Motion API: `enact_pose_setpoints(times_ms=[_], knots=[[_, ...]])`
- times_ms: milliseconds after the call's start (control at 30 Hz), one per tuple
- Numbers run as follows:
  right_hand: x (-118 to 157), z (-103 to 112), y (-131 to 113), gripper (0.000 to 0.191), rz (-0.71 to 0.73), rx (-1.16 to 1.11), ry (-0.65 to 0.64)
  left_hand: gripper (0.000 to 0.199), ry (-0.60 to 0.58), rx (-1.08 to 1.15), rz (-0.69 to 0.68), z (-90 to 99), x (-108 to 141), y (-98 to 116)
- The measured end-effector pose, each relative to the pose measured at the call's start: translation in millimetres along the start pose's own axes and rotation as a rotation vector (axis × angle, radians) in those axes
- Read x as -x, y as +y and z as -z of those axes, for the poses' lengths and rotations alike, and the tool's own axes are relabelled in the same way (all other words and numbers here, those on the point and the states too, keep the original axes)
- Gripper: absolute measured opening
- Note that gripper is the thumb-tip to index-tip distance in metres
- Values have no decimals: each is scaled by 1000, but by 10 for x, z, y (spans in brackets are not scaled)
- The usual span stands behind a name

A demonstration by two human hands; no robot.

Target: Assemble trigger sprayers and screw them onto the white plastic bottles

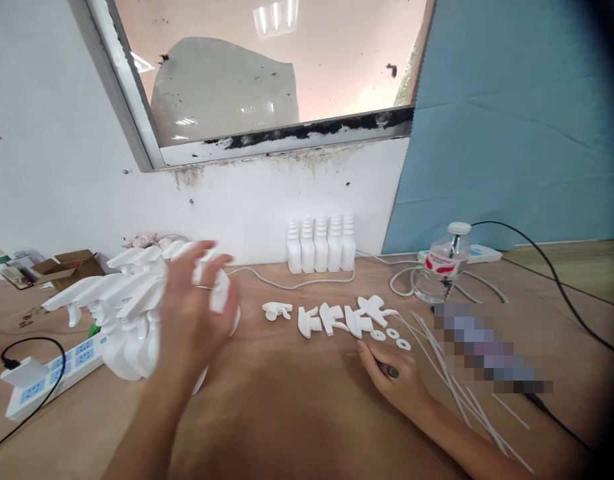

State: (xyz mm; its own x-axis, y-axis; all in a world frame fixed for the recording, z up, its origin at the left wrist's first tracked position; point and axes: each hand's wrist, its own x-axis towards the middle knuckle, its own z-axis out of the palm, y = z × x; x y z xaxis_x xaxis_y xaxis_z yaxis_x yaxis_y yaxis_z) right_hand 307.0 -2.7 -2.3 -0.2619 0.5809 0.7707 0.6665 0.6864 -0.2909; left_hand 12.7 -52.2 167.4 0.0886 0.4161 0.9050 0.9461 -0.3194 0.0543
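Observation:
My left hand is raised in front of the white spray bottles grouped at the left, its fingers spread and slightly blurred. Nothing shows in it, and I cannot tell whether it touches a bottle. Low over the table on the right, my right hand is closed around a dark pen-like tool, of which only one end is visible. Just beyond its fingertips lie small white rings and several white trigger spray heads. Thin white dip tubes lie loose to the right of this hand.
Several white bottles without spray heads stand in a row against the wall. A clear water bottle is at the back right, near white cables and a pixelated object. At the left are a power strip and a cardboard box.

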Motion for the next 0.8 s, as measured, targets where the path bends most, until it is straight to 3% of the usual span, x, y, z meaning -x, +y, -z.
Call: enact_pose_setpoints(times_ms=[100, 233, 333, 433, 533, 600, 700, 800], knots=[[-13, 7, -45, 40, -1, -24, -1, 32, 81, -301, 151, 469, -43, -283], [-3, -17, -117, 41, -2, -87, -6, 33, -218, -465, 606, 715, 59, -613], [35, -52, -137, 44, -25, -156, -4, 43, -461, -469, 734, 775, 52, -681], [49, -78, -158, 46, -186, -328, -109, 49, -577, -401, 693, 813, -4, -578], [0, -98, -227, 58, -490, -671, -269, 47, -529, -261, 646, 795, -32, -346], [-54, -110, -296, 63, -669, -976, -305, 42, -495, -26, 572, 723, -28, -147], [-101, -119, -376, 49, -889, -1417, -390, 32, -546, 412, 472, 508, -3, 157], [-66, -110, -387, 32, -1019, -1644, -533, 31, -700, 820, 554, 170, 69, 406]])
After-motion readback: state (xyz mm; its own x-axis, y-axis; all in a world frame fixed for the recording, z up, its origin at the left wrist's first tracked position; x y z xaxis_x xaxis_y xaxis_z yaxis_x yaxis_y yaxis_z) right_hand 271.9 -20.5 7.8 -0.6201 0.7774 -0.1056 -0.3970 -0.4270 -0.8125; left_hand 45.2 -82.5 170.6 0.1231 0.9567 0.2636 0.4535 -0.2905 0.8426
